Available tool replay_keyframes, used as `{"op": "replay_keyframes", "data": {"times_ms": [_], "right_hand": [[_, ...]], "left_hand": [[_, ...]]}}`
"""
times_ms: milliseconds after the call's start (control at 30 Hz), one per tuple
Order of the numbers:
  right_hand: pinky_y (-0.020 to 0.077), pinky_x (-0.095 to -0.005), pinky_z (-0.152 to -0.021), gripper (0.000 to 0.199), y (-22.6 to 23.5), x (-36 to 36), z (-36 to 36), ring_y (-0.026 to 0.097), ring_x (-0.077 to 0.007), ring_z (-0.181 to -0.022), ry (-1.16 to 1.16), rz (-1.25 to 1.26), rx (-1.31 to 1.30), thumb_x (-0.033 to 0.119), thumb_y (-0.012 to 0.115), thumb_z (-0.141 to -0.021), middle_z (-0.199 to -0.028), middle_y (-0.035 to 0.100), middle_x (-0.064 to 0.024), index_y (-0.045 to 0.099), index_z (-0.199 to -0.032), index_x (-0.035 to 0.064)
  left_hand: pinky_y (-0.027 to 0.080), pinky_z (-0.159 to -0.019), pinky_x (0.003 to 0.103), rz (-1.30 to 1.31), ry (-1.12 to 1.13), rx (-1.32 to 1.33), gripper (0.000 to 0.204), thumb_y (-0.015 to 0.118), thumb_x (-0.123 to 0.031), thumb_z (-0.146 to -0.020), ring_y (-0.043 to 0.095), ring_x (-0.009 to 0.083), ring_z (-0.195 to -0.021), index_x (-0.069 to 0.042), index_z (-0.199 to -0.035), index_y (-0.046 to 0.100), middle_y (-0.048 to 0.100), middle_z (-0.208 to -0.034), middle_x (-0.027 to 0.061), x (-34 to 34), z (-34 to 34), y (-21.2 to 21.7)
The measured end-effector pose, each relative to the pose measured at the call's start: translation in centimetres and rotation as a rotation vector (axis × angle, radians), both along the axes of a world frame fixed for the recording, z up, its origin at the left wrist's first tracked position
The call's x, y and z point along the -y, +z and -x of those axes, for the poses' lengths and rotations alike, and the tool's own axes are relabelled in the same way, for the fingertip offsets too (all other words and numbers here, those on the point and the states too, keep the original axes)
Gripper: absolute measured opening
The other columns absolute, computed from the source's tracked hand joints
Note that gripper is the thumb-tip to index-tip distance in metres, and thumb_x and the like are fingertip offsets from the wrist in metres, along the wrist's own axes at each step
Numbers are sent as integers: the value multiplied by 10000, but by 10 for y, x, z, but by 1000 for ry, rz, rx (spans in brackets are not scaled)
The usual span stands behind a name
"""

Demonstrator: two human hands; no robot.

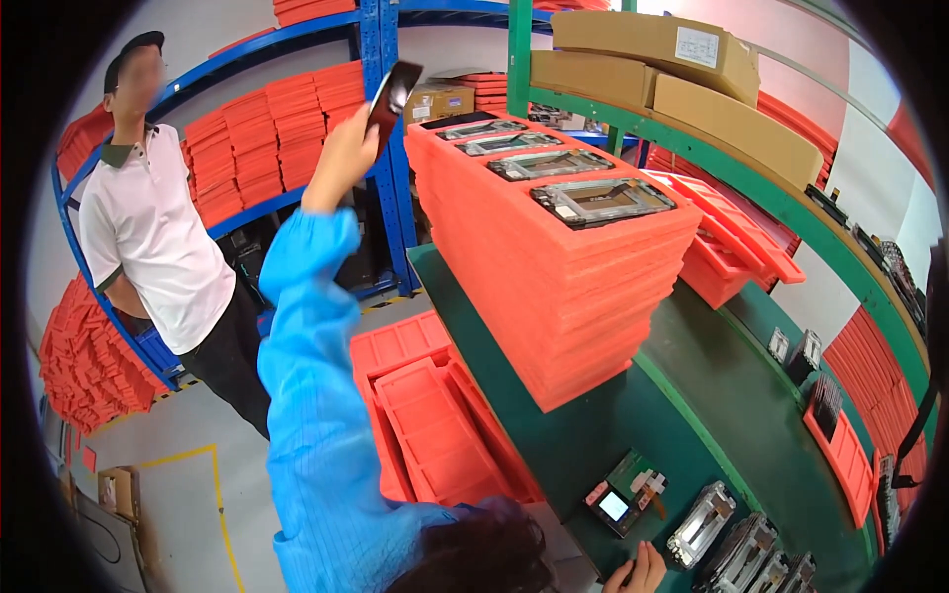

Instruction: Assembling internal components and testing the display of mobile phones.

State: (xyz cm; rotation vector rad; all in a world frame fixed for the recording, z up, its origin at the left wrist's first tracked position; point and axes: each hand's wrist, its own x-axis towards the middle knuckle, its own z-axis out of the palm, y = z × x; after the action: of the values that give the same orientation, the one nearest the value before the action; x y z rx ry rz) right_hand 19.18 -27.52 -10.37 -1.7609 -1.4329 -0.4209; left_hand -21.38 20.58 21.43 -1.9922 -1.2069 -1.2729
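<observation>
- Shelving of blue steel (381,119) stands at far left, loaded with flat orange foam trays (262,138); a bystander in a white polo shirt (148,237) stands in front of it, hands out of the work.
- Left hand (341,158), on a raised arm in a blue smock sleeve (316,395), is closed around a dark, flat rectangular device (391,94). The device projects up past the fingertips, tilted, probably lifted for inspection.
- Centre: a tall stack of orange foam trays (563,296) sits on the green workbench (593,425), metal frame parts (601,201) nested on top.
- Right hand (638,573) rests at the bench's lower edge, near a small handheld unit with a lit screen (623,499); whether it grips anything cannot be told.
</observation>
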Motion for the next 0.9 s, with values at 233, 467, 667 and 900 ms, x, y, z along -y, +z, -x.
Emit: {"op": "replay_keyframes", "data": {"times_ms": [233,467,667,900], "right_hand": [[452,-459,-880,315,-23,-5,8,596,-311,-961,-252,191,271,157,622,-795,-1090,634,-145,672,-1090,58],[472,-420,-858,312,-40,2,14,613,-290,-915,-341,336,224,165,629,-822,-1059,653,-132,662,-1119,74],[508,-396,-760,263,-24,-8,15,627,-293,-834,-328,299,186,126,618,-836,-1029,662,-128,669,-1085,55],[516,-378,-714,245,-21,-11,8,628,-291,-810,-301,283,197,98,602,-831,-1006,665,-118,670,-1060,48]], "left_hand": [[508,-766,482,128,261,-416,217,532,-118,-842,640,387,-890,-55,-1020,639,666,-944,210,-161,-55,38],[505,-859,447,353,503,-491,248,614,-189,-820,632,362,-1003,-85,-1028,699,667,-1062,174,-219,-73,23],[472,-920,418,651,270,-304,344,595,-201,-842,601,315,-1095,-110,-1169,651,643,-1161,156,-240,-80,22],[458,-902,346,713,49,-215,466,569,-167,-823,593,241,-1072,-126,-1287,584,640,-1160,145,-268,-56,21]]}}
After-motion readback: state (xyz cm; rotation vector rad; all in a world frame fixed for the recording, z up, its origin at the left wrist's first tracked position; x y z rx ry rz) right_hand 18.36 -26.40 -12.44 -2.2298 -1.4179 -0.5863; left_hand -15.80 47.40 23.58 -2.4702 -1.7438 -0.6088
